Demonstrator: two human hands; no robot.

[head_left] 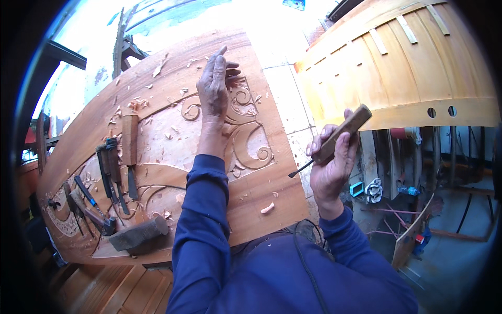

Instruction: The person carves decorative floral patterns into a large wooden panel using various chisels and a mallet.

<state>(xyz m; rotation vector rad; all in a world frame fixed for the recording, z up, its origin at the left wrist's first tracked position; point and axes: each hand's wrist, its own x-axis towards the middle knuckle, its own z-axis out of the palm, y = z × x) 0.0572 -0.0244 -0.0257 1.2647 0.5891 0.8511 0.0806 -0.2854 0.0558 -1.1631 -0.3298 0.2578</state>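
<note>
1. While my right hand [332, 165] grips a wooden-handled chisel [334, 140] clear off the panel's right edge, blade pointing down-left, my left hand [215, 86] lies flat, fingers loosely spread, on the carved scrollwork [246, 131] of the wooden door panel [157, 152].
2. Risk: the blade hangs in air near my left forearm; a careless swing back could nick the sleeve [201, 220] or gouge the finished scroll.
3. Risk: loose wood chips [267, 208] lie across the relief; sweeping with a bare palm could drive in a splinter.
4. Further left, spare chisels [112, 172] and a dark mallet block [140, 234] sit on the panel itself; a jolt could roll them into the carving or off the near edge.
</note>
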